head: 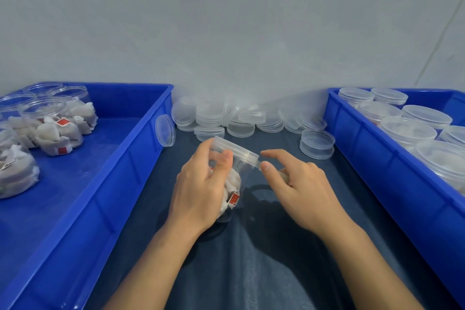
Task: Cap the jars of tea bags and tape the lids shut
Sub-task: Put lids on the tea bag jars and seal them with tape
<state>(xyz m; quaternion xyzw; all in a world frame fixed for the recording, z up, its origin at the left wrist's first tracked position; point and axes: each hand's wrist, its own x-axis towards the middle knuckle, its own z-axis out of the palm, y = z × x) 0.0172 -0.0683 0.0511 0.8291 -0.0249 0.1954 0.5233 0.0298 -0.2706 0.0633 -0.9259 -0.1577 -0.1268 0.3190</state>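
Note:
My left hand (201,191) grips a clear plastic jar (232,184) of white tea bags with red tags, tilted to the right above the dark cloth. A clear lid (236,148) sits on the jar's mouth. My right hand (299,189) is just right of the lid, its thumb and fingers pinching a short strip of clear tape (258,164) whose end touches the lid's rim. The index finger points left above the strip. Whether the tape sticks to the jar wall is hard to tell.
The left blue bin (141,148) holds several open jars of tea bags (52,126). The right blue bin (352,133) holds several capped jars (407,128). Loose clear lids (239,118) are piled along the wall, with a stacked pair (317,143) nearer. A faint clear ring (261,191) lies under my hands.

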